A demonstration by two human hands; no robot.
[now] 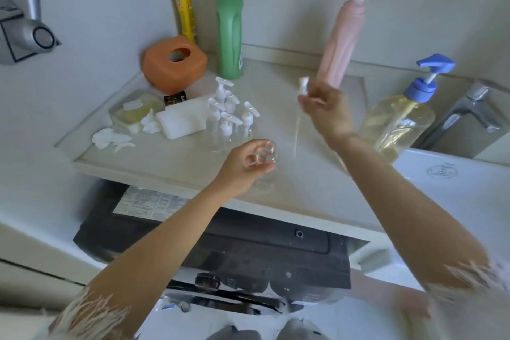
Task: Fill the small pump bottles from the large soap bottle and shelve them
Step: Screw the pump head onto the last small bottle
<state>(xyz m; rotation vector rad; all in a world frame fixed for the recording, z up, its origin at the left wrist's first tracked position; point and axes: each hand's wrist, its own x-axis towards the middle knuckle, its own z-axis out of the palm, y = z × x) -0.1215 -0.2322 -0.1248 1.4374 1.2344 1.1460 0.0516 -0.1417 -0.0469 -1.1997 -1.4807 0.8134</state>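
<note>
My left hand (pixel 245 164) grips a small clear bottle (pixel 267 168) by its open neck, above the front of the counter (pixel 171 165). My right hand (pixel 325 110) pinches a white pump top (pixel 303 85) lifted out of that bottle; its long dip tube (pixel 297 135) hangs down. A cluster of several small clear pump bottles (pixel 229 116) stands on the counter just left of my hands. The large soap bottle (pixel 397 121), clear with yellowish liquid and a blue pump, stands to the right, beside the sink.
Against the wall stand a yellow bottle (pixel 185 8), a green bottle (pixel 229 27) and a pink bottle (pixel 342 41). An orange tissue holder (pixel 174 63), a soap dish (pixel 132 112) and white cloths (pixel 182 119) fill the counter's left. A tap (pixel 469 110) is at right.
</note>
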